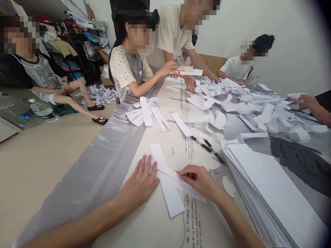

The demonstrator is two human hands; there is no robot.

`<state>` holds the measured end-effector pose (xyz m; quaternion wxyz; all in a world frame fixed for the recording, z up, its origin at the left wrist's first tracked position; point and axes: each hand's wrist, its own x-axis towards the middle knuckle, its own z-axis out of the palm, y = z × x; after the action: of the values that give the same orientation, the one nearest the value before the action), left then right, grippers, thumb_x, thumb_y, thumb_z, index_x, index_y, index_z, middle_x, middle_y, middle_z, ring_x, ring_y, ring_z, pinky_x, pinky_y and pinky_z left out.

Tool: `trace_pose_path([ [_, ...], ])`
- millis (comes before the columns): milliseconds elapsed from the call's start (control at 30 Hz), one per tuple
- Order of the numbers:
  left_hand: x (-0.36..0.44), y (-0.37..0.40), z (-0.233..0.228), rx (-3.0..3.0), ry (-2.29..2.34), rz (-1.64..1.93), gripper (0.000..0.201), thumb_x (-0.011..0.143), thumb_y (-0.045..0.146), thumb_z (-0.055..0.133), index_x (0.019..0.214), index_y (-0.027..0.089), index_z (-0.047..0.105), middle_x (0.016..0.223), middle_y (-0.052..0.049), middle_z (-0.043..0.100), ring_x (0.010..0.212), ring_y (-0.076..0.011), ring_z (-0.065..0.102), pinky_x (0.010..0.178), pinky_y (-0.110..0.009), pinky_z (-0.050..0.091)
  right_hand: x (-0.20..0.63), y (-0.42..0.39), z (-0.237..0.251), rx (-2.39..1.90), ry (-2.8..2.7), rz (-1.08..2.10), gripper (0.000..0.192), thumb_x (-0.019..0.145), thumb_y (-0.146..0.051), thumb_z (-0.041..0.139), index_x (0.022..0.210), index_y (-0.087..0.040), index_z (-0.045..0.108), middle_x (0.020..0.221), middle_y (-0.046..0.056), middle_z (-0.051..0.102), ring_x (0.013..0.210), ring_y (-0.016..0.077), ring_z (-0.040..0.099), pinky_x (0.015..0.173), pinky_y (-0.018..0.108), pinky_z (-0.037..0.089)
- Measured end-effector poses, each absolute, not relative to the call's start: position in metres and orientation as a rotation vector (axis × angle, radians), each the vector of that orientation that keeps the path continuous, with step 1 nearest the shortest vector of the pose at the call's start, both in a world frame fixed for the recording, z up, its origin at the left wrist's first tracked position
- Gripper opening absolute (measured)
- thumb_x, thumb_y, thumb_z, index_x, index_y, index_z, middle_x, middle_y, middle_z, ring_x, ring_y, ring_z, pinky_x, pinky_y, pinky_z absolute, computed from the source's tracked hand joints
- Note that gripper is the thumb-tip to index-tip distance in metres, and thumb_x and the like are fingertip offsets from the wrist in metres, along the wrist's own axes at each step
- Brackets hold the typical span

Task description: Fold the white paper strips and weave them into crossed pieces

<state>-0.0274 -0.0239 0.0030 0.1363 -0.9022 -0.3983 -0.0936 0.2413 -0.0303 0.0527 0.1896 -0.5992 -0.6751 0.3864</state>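
Note:
Two white paper strips [165, 175] lie crossed on the printed tablecloth [160, 224] in front of me. My left hand [141, 184] lies flat with fingers spread, pressing the left end of the crossed strips. My right hand [200, 181] has its fingers curled and pinches the upper strip near the crossing, holding it against the table.
A tall stack of white sheets [271, 193] lies at my right. Pens [209, 146] lie beyond the strips. Folded strips [147, 113] and a heap of paper pieces [253, 106] cover the far table. Several people work around it; one sits on the floor by a water bottle [41, 109].

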Motion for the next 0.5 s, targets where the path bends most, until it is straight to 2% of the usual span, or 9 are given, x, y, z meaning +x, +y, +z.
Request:
trace_pose_path([
  [133, -0.0249, -0.0287, 0.0019, -2.586, -1.2, -0.264, 0.055, 0.104, 0.031, 0.053, 0.149, -0.001, 0.048, 0.154, -0.035, 0.041, 0.146, -0.0476, 0.037, 0.113, -0.057, 0.045, 0.2408, -0.0307, 0.0528, -1.699, -1.893, 1.103, 0.022, 0.093, -0.037, 0.061, 0.09, -0.028, 0.081, 0.086, 0.002, 0.073, 0.072, 0.0185, 0.056, 0.068, 0.033, 0.043],
  [500, -0.0211, -0.0316, 0.0006, -2.559, -1.273, -0.267, 0.054, 0.105, 0.031, 0.05, 0.146, -0.004, 0.05, 0.148, -0.036, 0.047, 0.142, -0.0445, 0.045, 0.112, -0.056, 0.045, 0.242, -0.0293, 0.0546, -1.712, -1.873, 1.122, 0.023, 0.093, -0.038, 0.061, 0.092, -0.029, 0.082, 0.09, 0.001, 0.076, 0.072, 0.0178, 0.057, 0.066, 0.031, 0.044],
])
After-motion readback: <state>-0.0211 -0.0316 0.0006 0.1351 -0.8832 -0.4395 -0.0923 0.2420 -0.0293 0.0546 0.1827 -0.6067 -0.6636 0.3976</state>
